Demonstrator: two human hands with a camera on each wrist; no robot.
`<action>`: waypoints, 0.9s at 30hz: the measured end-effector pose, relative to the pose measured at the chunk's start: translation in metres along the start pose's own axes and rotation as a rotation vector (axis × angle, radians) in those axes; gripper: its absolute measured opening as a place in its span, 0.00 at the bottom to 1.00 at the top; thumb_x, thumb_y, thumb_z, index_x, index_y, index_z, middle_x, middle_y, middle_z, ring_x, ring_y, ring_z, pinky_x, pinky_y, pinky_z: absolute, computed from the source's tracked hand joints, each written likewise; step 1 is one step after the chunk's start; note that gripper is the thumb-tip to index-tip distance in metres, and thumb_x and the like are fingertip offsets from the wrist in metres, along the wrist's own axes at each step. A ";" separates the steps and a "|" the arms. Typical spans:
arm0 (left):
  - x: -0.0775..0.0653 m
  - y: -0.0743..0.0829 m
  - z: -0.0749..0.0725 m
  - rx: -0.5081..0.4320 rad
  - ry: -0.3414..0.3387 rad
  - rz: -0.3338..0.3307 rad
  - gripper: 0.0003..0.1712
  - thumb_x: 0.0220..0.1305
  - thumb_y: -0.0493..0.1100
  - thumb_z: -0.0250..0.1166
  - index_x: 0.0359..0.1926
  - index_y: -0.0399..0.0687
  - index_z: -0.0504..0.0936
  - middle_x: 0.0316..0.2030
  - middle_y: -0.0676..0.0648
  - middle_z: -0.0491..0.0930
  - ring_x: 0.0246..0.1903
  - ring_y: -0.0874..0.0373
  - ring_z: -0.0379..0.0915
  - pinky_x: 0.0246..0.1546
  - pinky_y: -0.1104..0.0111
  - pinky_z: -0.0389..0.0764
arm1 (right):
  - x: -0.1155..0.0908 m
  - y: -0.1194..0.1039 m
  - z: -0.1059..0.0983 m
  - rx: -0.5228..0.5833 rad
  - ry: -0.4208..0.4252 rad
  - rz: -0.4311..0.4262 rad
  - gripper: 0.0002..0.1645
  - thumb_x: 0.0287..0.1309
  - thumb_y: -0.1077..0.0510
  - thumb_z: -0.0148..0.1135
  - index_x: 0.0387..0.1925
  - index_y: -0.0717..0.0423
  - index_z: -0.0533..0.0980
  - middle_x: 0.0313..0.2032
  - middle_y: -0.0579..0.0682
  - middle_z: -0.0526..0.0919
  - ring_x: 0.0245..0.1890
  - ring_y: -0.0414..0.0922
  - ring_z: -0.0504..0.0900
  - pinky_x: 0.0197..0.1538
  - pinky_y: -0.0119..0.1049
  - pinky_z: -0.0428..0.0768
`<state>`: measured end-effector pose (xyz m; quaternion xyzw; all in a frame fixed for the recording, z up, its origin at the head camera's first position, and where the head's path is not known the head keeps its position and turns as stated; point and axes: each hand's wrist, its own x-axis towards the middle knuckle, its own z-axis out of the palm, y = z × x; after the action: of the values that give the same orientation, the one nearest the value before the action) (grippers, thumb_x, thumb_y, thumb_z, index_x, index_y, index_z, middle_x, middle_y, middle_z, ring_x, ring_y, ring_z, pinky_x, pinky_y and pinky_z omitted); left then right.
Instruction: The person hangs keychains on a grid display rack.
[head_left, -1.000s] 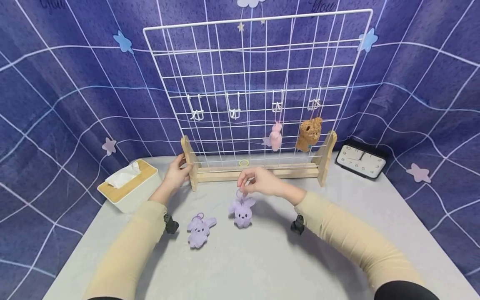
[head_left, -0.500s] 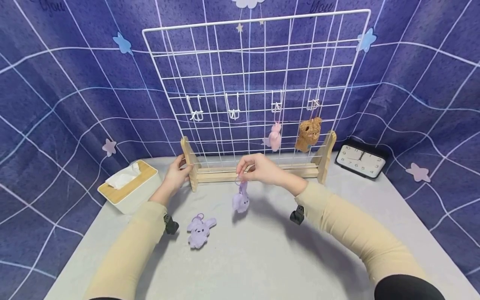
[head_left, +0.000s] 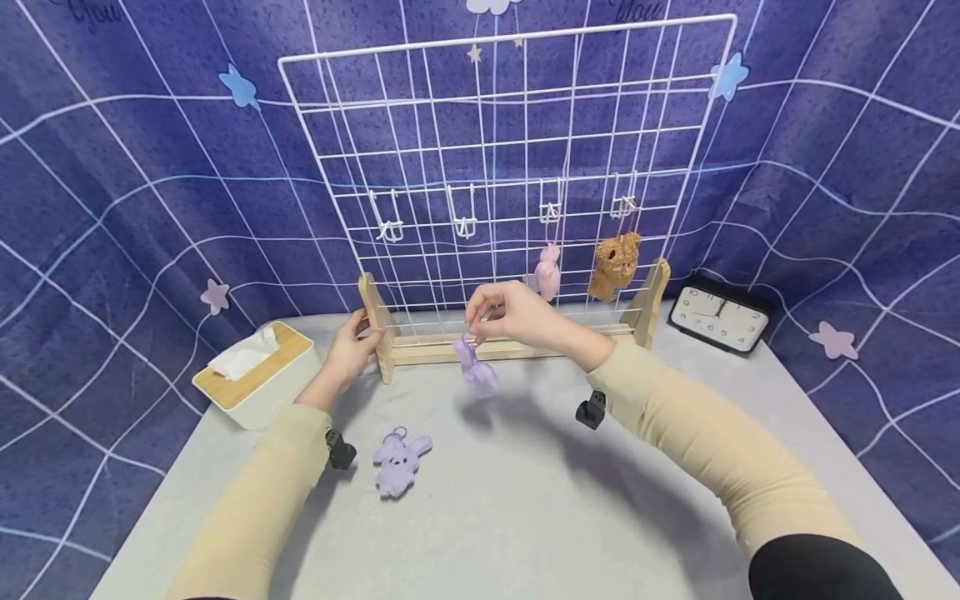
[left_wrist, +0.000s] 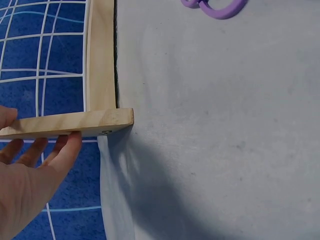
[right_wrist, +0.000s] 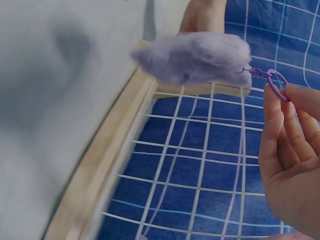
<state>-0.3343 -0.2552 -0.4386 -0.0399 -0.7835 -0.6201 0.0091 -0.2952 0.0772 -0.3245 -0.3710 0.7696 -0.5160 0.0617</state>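
My right hand [head_left: 519, 317] pinches the purple ring [right_wrist: 270, 86] of a plush bunny keychain [head_left: 480, 378] between thumb and fingertips. The fluffy lilac toy dangles above the table, in front of the white wire grid rack [head_left: 510, 150]; its face is turned away. At the rack's left end, my left hand [head_left: 349, 348] grips the wooden foot [left_wrist: 75, 121], thumb on one side and fingers on the other. A second lilac plush bunny keychain [head_left: 397, 465] lies face up on the table near my left forearm.
Two bare white hooks [head_left: 465, 225] sit on the grid's left half. On the right hooks hang a pink plush [head_left: 548, 272] and a brown plush bear [head_left: 615, 267]. A tissue box [head_left: 258, 375] stands left, a clock [head_left: 720, 317] right.
My right hand has lifted the plush bunny keychain up and slightly left towards the rack, and the toy has swung round. The left hand stays on the wooden foot.
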 end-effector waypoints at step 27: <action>0.000 0.001 0.000 -0.008 0.002 0.010 0.35 0.77 0.34 0.54 0.78 0.37 0.53 0.72 0.28 0.58 0.67 0.30 0.61 0.62 0.44 0.75 | 0.019 -0.052 -0.035 -0.034 0.104 -0.004 0.07 0.59 0.72 0.71 0.38 0.64 0.80 0.35 0.56 0.86 0.34 0.51 0.88 0.45 0.40 0.88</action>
<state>-0.3337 -0.2550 -0.4377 -0.0429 -0.7808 -0.6231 0.0128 -0.2991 0.0818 -0.2591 -0.3463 0.7795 -0.5218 0.0142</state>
